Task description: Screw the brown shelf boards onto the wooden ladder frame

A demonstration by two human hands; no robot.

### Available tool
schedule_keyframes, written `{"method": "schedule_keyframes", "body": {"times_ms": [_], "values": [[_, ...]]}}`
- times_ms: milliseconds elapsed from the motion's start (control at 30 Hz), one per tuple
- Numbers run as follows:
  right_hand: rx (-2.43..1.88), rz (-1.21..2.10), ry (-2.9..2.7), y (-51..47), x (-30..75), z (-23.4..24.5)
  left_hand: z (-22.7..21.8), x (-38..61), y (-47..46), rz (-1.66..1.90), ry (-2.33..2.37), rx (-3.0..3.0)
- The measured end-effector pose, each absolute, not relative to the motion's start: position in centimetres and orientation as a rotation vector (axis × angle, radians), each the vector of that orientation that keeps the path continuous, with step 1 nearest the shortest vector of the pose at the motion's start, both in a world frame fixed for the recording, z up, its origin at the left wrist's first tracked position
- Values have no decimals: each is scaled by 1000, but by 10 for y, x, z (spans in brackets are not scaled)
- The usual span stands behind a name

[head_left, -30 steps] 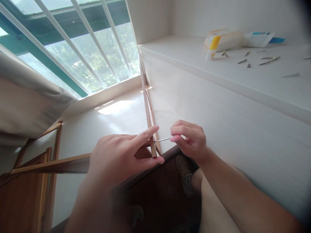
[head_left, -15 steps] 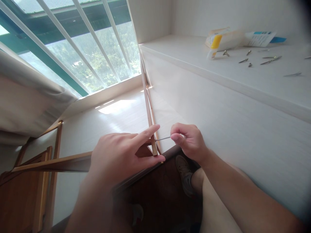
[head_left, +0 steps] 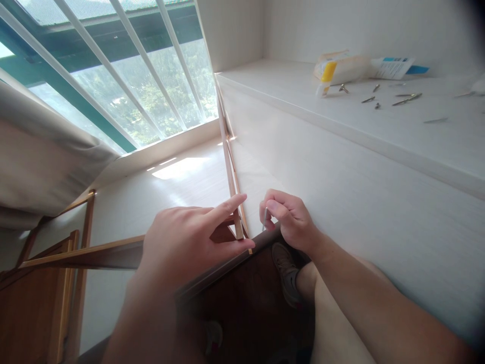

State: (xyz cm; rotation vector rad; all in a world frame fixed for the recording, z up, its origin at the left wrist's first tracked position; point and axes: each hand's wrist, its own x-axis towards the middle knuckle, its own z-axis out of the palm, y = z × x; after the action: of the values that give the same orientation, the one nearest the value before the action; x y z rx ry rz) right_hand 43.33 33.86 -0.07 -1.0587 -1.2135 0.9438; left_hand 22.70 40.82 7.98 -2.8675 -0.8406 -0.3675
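My left hand (head_left: 185, 242) is around the near end of a wooden bar (head_left: 238, 225), index finger stretched above it and thumb below. The bar belongs to a brown wooden frame (head_left: 109, 253) reaching left. My right hand (head_left: 291, 217) is closed on a thin metal rod that looks like a hex key (head_left: 264, 219). The rod points downward, just right of the bar and apart from it. Most of its other part is hidden in the fingers.
On the white ledge (head_left: 341, 126) at right lie several metal screws (head_left: 407, 99), a small yellow-capped bottle (head_left: 328, 73) and a plastic packet (head_left: 352, 68). A barred window (head_left: 151, 76) and a curtain (head_left: 49, 151) are at left. My leg and shoe (head_left: 283, 260) are below.
The rod has come away from the end of the wooden bar and swung from sideways to pointing down in my right hand. My left hand stays on the bar.
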Motion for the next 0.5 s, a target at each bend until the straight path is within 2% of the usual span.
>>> {"method": "schedule_keyframes", "body": {"times_ms": [500], "values": [[-741, 1111, -1081, 334, 426, 6, 79, 227, 408, -344, -830, -2865]]}}
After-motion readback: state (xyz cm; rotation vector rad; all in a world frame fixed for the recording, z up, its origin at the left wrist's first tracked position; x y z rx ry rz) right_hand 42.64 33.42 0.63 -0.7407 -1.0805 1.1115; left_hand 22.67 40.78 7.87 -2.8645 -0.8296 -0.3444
